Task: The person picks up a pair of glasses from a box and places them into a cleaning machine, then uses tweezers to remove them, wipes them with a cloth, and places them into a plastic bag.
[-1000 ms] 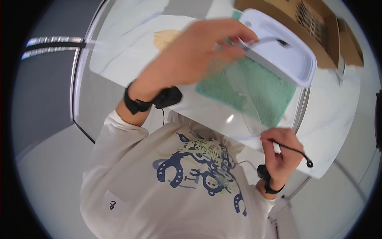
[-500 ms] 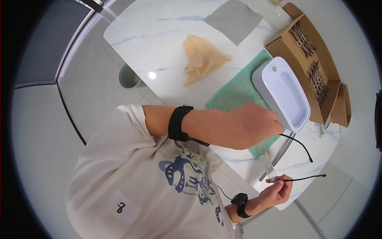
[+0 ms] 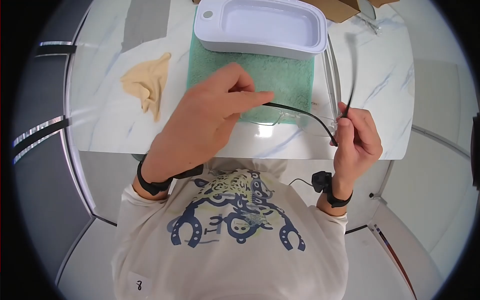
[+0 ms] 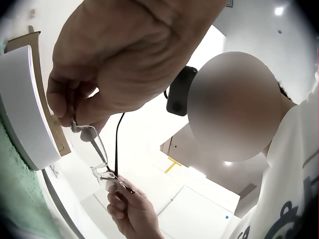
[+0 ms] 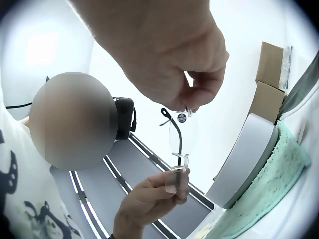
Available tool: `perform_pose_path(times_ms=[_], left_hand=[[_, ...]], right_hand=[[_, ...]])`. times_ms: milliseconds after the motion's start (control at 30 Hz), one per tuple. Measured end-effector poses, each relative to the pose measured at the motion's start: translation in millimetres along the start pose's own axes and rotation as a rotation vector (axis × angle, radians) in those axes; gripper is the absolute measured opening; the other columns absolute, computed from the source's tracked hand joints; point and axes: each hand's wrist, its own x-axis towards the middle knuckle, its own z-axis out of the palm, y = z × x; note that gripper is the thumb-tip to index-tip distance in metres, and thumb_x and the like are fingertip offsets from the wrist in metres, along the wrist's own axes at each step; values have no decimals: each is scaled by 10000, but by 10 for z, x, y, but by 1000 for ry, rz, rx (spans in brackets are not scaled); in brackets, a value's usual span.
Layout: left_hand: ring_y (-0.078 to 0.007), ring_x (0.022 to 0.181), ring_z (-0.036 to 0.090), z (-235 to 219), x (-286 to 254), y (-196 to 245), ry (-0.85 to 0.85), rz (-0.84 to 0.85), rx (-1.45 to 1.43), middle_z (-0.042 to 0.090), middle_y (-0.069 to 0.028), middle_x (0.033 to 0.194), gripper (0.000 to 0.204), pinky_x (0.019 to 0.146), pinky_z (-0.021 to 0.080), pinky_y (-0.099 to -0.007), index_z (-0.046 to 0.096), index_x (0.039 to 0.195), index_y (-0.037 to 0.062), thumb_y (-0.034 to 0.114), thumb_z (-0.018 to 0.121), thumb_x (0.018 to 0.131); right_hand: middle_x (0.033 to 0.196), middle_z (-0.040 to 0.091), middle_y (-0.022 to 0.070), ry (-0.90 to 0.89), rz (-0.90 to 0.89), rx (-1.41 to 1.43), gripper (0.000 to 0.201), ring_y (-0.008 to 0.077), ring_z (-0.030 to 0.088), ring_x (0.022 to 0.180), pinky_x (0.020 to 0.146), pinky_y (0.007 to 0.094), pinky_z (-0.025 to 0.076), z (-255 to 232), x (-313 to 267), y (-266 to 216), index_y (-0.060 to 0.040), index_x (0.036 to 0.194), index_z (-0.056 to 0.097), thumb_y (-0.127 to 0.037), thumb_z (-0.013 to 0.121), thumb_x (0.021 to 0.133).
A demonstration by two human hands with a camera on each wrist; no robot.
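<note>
A pair of eyeglasses (image 3: 300, 109) with clear lenses and thin black temples is held between both hands, above the table's front edge. My left hand (image 3: 205, 117) pinches one side of it with thumb and fingers, over the green towel (image 3: 287, 75). On the other side, my right hand (image 3: 357, 137) grips the glasses near a hinge, and a black temple points up from its fingers. A lens (image 5: 182, 137) with a round dark sticker shows between the hands in the right wrist view. In the left wrist view the clear frame (image 4: 103, 151) spans from hand to hand.
A white oval basin (image 3: 260, 47) stands on the back of the towel. A crumpled beige cloth (image 3: 146, 85) and a flat grey cloth (image 3: 146, 22) lie to the left. Part of a cardboard box (image 3: 335, 9) shows at the back right, with metal strips (image 3: 332, 70) beside the towel.
The head view has swung round and levelled. My left hand has moved from over the basin and towel to the towel's front, while both hands keep hold of the glasses.
</note>
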Motion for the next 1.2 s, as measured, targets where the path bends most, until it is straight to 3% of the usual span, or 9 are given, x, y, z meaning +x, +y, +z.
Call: perform_pose_path(times_ms=[100,200,267,500,667,800,867,1200], left_hand=[[-189,798,598,-98,4,26,-17,-17,-91,625,-88,924,394,695,455,-271,751,1081,20,-175,584,783],[-157,814,601,-175,-51,-39,28,-138,-161,652,-75,921,317,698,455,-257,760,1018,9,-161,619,791],[-145,829,612,-304,-124,-185,74,-156,-296,669,-74,917,257,720,476,-256,750,980,-7,-151,638,798],[-178,895,661,-176,143,-22,48,-210,-294,678,-92,955,244,799,518,-275,702,1000,-59,-176,619,803],[-184,939,680,-165,213,-42,53,-271,-295,676,-91,1010,253,867,537,-291,670,1063,-72,-166,607,838],[-182,944,676,-106,251,-75,46,-288,-326,674,-96,1024,271,862,536,-289,658,1085,-75,-167,606,836],[-124,860,670,-68,283,-86,101,-260,-361,714,-56,943,239,808,527,-256,696,1061,-10,-97,626,849],[-104,912,647,72,281,-85,118,-280,-422,681,-51,986,277,839,519,-234,683,1096,-30,-121,630,839]], right_hand=[[832,676,87,-87,-47,-150,223,85,563,618,513,202,391,-75,36,-30,2,1043,763,73,681,849],[796,661,53,-225,61,-208,245,76,533,620,520,215,360,-40,49,-71,-36,1035,783,54,705,821],[782,648,40,-408,89,-261,259,74,525,630,520,224,364,105,63,-109,-57,1036,788,54,698,820],[773,644,42,-382,247,-172,226,73,520,586,500,217,364,-152,170,-150,-39,1027,782,37,706,828],[798,668,58,-275,371,40,225,95,643,624,551,208,491,-111,92,-74,21,1052,746,54,697,834],[809,684,70,-246,388,120,198,112,666,663,586,217,517,-172,102,-45,45,1031,735,57,697,837],[803,695,77,-291,379,156,183,117,670,684,612,228,524,-208,133,-46,47,1025,732,56,695,846],[766,725,65,-328,536,172,148,89,653,675,636,228,527,-290,47,177,43,1017,739,-2,708,880]])
